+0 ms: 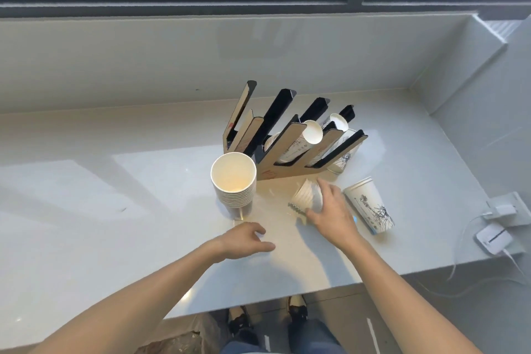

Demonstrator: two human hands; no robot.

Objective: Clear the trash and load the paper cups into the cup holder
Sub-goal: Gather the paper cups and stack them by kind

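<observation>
A cardboard-and-black cup holder [267, 172] stands at the back of the white counter, with paper cups [311, 132] lying in its right-hand slots. An upright stack of plain paper cups [234, 181] stands just left of the holder's front. My right hand [330, 210] is closed over a small stack of ribbed white cups [304, 195] lying on its side in front of the holder. A tall printed cup [369, 204] stands right of that hand. My left hand [247, 240] hovers low over the counter with fingers loosely curled and nothing in it.
A white charger block and cables [494, 236] lie at the counter's right edge, beside a wall plate [507, 207]. The counter [100, 210] ends in a front edge near my body. A bag [172, 345] sits on the floor below, next to my shoes.
</observation>
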